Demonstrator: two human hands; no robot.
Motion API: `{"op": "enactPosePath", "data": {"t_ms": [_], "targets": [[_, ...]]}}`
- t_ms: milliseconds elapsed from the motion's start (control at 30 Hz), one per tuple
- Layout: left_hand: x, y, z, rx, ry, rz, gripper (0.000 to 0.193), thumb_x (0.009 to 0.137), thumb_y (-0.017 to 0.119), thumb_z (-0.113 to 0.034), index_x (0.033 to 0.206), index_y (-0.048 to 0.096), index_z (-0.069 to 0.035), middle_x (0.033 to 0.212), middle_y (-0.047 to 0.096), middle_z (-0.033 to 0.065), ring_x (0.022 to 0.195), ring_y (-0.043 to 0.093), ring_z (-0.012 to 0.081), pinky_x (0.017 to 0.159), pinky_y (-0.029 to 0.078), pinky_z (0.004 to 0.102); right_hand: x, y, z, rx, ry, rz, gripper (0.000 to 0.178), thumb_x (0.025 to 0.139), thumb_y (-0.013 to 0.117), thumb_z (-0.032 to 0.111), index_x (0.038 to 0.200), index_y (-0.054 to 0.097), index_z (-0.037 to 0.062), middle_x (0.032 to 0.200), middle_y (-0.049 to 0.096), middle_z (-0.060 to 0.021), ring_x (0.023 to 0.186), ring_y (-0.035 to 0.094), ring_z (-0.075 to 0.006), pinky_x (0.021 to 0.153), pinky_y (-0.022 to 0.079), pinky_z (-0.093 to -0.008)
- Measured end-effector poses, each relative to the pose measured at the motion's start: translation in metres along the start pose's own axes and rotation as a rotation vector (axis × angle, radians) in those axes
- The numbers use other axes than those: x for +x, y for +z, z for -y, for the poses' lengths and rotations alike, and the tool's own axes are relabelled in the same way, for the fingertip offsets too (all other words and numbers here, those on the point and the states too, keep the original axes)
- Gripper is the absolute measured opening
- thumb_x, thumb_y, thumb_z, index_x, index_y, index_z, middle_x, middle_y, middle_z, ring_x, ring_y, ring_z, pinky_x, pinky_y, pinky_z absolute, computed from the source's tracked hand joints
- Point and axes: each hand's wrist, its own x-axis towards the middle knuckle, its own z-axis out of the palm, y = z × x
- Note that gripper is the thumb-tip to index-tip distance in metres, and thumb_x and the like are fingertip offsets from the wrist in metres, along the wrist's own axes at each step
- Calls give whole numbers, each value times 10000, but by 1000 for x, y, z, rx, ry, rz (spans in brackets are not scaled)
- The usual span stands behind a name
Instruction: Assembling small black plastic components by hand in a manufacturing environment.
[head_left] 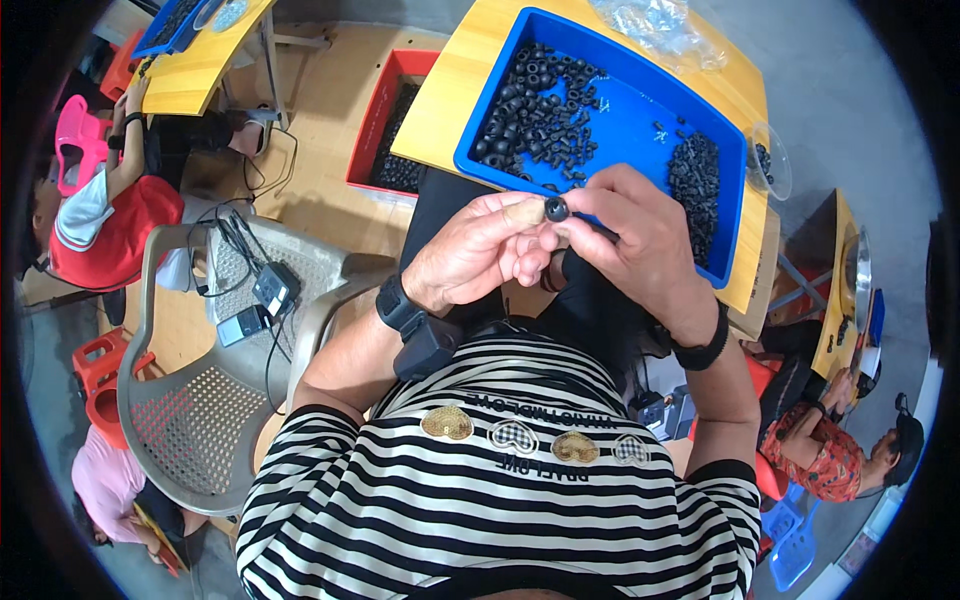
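A small black round plastic part, its end showing a recess, is pinched between my two hands just in front of the tray. The thumb and forefinger of my left hand press on it from the left. From the other side, the fingertips of my right hand close on it too. Beyond my hands a blue tray lies on a yellow table. Black round caps and short fittings are heaped in its left half. A pile of smaller black pieces fills its right end.
A clear plastic bag lies behind the tray, and a clear round tub stands at its right. On the floor to the left is a red bin. A grey chair holds cables and black adapters. Other people sit at both sides.
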Motion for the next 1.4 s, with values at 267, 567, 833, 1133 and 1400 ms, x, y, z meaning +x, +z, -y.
{"op": "enactPosePath", "data": {"t_ms": [267, 567, 833, 1133, 1400], "targets": [[2, 2, -4, 51, 70, -67, 185, 943, 523, -164, 952, 590, 8, 751, 612, 54, 554, 568, 101, 501, 501, 230, 6, -3, 1, 6, 49, 45, 224, 698, 726, 128, 903, 644, 89, 768, 574, -55, 628, 586, -215, 541, 480, -308], [6, 10, -3, 4, -4, -98, 189, 946, 519, -175, 901, 591, -6, 715, 605, 39, 517, 550, 85, 465, 479, 216, 3, 0, 1, 332, 279, 94, 268, 712, 705, 41, 970, 649, 86, 686, 517, -9, 553, 454, -89, 511, 394, -224], [7, 14, -2, 294, 147, -156, 200, 938, 540, -192, 952, 617, -8, 734, 606, 24, 526, 518, 63, 482, 441, 192, -8, 10, -6, 642, 473, 79, 225, 785, 667, 13, 1004, 635, 50, 744, 560, 38, 607, 457, -20, 536, 387, -176], [5, 20, 1, 582, 336, -219, 198, 892, 582, -70, 1078, 614, -10, 852, 647, 57, 609, 540, 66, 569, 464, 206, -16, 14, -12, 1349, 721, 15, 251, 861, 602, 37, 1112, 603, 42, 881, 602, 0, 641, 469, -28, 541, 390, -165], [6, 17, 1, 573, 363, -248, 176, 885, 595, -68, 1051, 622, -14, 828, 645, 46, 608, 552, 67, 560, 470, 203, -19, 17, -13, 1141, 697, 37, 261, 849, 604, 17, 1109, 601, 39, 857, 587, 14, 653, 482, -29, 571, 407, -164]]}}
